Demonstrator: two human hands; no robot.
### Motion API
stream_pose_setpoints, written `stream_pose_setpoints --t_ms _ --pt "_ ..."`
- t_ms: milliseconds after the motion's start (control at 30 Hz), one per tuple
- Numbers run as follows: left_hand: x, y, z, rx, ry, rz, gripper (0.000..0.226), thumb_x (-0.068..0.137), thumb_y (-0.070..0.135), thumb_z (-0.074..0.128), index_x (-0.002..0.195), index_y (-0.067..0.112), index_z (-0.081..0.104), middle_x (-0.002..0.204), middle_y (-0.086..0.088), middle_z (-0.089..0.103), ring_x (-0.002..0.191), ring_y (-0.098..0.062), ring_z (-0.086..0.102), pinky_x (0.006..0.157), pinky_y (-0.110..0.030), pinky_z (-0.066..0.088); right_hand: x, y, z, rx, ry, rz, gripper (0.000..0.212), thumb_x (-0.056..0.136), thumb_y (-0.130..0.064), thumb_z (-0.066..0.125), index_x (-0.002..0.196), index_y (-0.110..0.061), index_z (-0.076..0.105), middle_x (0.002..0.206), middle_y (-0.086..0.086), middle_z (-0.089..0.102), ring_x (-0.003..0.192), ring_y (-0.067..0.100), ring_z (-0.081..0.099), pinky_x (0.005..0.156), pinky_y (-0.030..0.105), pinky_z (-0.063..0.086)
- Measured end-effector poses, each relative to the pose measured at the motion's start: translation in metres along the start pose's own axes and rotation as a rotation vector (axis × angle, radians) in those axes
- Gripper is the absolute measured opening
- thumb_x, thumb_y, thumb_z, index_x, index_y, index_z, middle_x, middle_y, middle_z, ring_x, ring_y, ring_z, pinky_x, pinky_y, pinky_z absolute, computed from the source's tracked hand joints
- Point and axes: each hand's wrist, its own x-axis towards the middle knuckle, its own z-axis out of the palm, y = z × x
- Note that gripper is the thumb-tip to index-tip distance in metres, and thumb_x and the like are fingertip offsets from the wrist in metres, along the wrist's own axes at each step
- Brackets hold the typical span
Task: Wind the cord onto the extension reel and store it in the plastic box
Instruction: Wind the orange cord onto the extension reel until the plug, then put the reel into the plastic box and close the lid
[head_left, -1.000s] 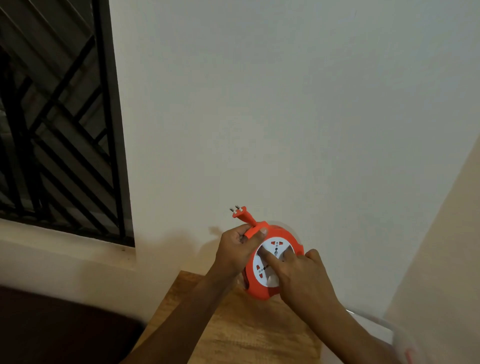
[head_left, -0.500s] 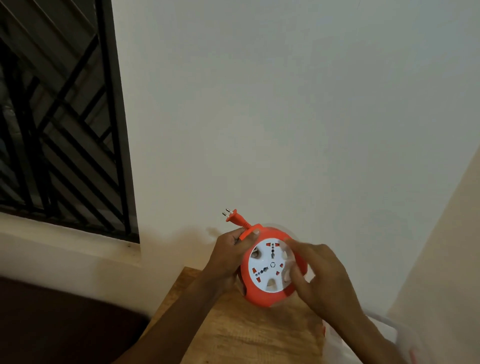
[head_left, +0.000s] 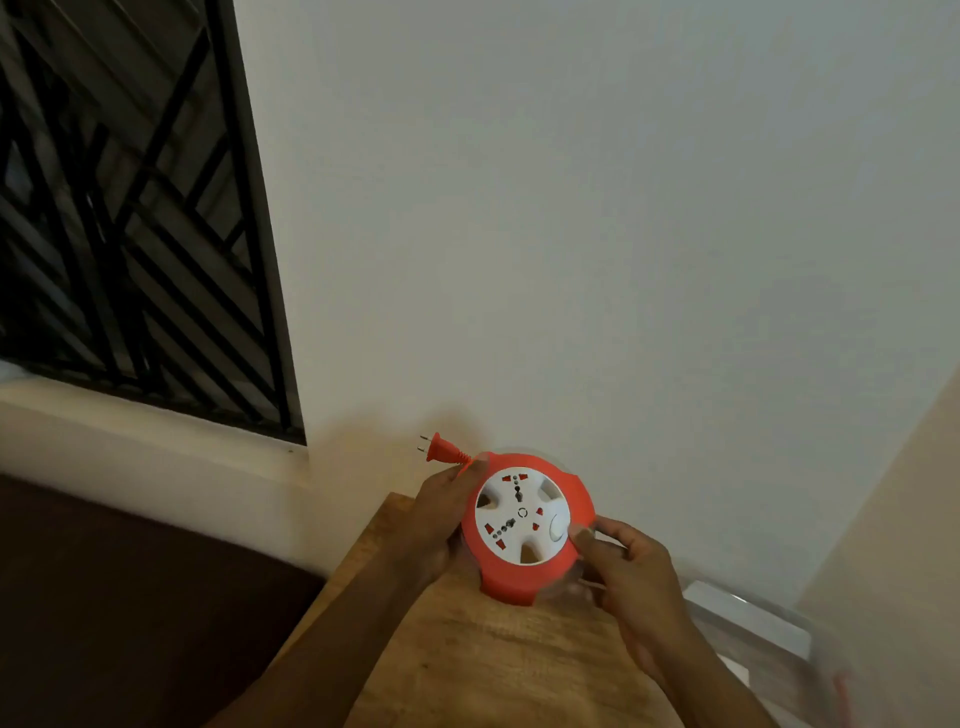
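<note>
White plaster makes up most of what there is to see, a plain wall (head_left: 597, 208) rising behind everything; to its left a window with a dark metal grille (head_left: 130, 218) of slanted bars sits above a pale sill (head_left: 130, 431); a cream surface (head_left: 893, 545) closes in at the right edge. Below, a wooden table (head_left: 467, 660) with a warm grain reaches toward the wall; at its right a clear plastic box (head_left: 748, 639) stands, blurred, with a hint of red at its near corner. Over the table's far end both hands hold the extension reel (head_left: 524, 525) up off the wood, its round orange body facing the person, the white socket face showing its slots and a small rocker switch. The left hand (head_left: 441, 514) grips the reel's left rim, fingers curled behind it and the thumb lying along the upper edge; the right hand (head_left: 628, 566) pinches the lower right rim, thumb on the front near the switch, fingers wrapped behind. From the top left of the reel the orange plug (head_left: 440, 449) sticks out on a short stub of cord, its two prongs pointing left toward the window.
</note>
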Motion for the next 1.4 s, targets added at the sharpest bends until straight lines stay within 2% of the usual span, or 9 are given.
stream_pose_setpoints --t_ms 133,300,367,500,833,1033,1167,1300,1400 --pt "-0.001 -0.009 -0.017 0.071 0.057 -0.125 0.037 0.1 0.037 0.067 0.118 0.006 0.075 0.109 -0.018 0.082 0.098 -0.039 0.078 0.083 -0.047 0.065 0.011 0.02 0.008 0.034 -0.018 0.099 0.028 0.082 -0.023 0.076 0.109 -0.015 0.07 0.09 0.007 0.077 0.08 0.028 0.075 0.069 0.045 0.061" --pt "0.005 -0.025 -0.049 0.188 0.122 -0.165 0.028 0.086 -0.005 0.07 0.114 -0.001 0.073 0.114 -0.023 0.077 0.099 -0.036 0.071 0.092 -0.051 0.059 0.027 0.051 0.027 0.056 -0.06 0.207 0.029 0.083 -0.018 0.076 0.11 -0.01 0.068 0.093 0.011 0.077 0.083 0.029 0.074 0.075 0.049 0.06" --pt "0.018 -0.035 -0.065 0.204 0.132 -0.18 0.025 0.086 -0.012 0.064 0.106 -0.002 0.074 0.111 -0.025 0.076 0.093 -0.032 0.07 0.087 -0.047 0.06 0.037 0.067 0.038 0.08 -0.027 0.246 0.031 0.082 -0.013 0.077 0.11 -0.006 0.066 0.094 0.015 0.076 0.083 0.031 0.074 0.073 0.046 0.061" --pt "0.053 -0.056 -0.1 0.241 0.153 -0.234 0.016 0.087 -0.011 0.068 0.091 0.002 0.074 0.086 -0.012 0.077 0.078 -0.024 0.07 0.049 -0.026 0.058 0.058 0.099 0.069 0.059 0.065 0.318 0.027 0.083 -0.006 0.075 0.108 -0.005 0.065 0.095 0.015 0.075 0.081 0.028 0.074 0.065 0.039 0.061" --pt "0.13 -0.1 -0.177 0.516 0.139 -0.263 0.022 0.093 -0.001 0.071 0.115 -0.001 0.071 0.113 -0.019 0.076 0.105 -0.036 0.075 0.091 -0.055 0.063 0.114 0.167 0.146 -0.242 0.139 0.434 0.04 0.084 0.001 0.069 0.122 -0.008 0.061 0.093 0.002 0.071 0.074 0.017 0.071 0.053 0.027 0.057" --pt "0.145 -0.115 -0.194 0.716 0.166 -0.226 0.016 0.094 -0.002 0.067 0.109 -0.003 0.074 0.109 -0.019 0.077 0.102 -0.034 0.074 0.091 -0.046 0.063 0.116 0.198 0.168 -0.421 0.169 0.379 0.045 0.086 -0.005 0.067 0.13 -0.011 0.059 0.111 0.008 0.072 0.089 0.024 0.071 0.077 0.048 0.06" --pt "0.151 -0.115 -0.197 0.791 0.131 -0.182 0.014 0.095 0.001 0.068 0.109 -0.001 0.073 0.107 -0.016 0.076 0.1 -0.031 0.074 0.086 -0.038 0.064 0.119 0.197 0.178 -0.455 0.207 0.353 0.038 0.088 -0.008 0.066 0.125 -0.014 0.063 0.105 0.006 0.073 0.084 0.023 0.071 0.073 0.047 0.061" --pt "0.147 -0.118 -0.198 0.873 0.129 -0.088 0.013 0.098 0.004 0.066 0.11 0.005 0.072 0.104 -0.01 0.075 0.092 -0.022 0.072 0.067 -0.015 0.053 0.114 0.197 0.175 -0.55 0.192 0.273 0.031 0.086 -0.017 0.07 0.117 -0.017 0.067 0.103 0.001 0.073 0.085 0.016 0.069 0.076 0.042 0.06" --pt "0.137 -0.122 -0.194 0.896 0.133 0.012 0.02 0.097 0.004 0.067 0.115 0.008 0.071 0.113 -0.01 0.075 0.102 -0.024 0.072 0.081 -0.028 0.062 0.107 0.194 0.16 -0.594 0.173 0.234 0.027 0.083 -0.023 0.073 0.11 -0.022 0.068 0.103 -0.006 0.07 0.088 0.011 0.066 0.076 0.037 0.059"
